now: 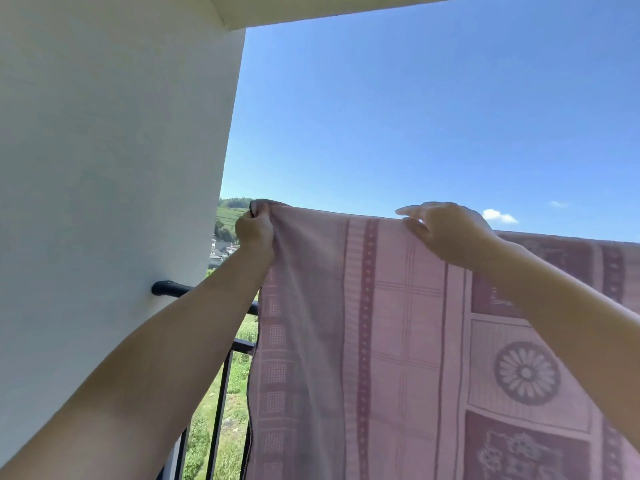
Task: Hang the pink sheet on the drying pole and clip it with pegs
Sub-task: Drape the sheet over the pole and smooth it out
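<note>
pink sheet (398, 341) hangs spread out in front of the balcony railing (221, 382), its top edge held up level against the blue sky (whatever carries that edge is hidden under the fabric). left hand (254, 232) clenches the bunched upper-left corner, while right hand (446, 233) rests on the top edge further right with fingers loosely extended, thumb against the cloth. a black pole (173, 289) juts from the white wall (104, 168) below the left forearm.

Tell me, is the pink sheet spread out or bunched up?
Mostly spread: the sheet hangs flat, pattern showing. Only its left top corner is gathered, in the left hand. The right hand rests on the top edge.
</note>
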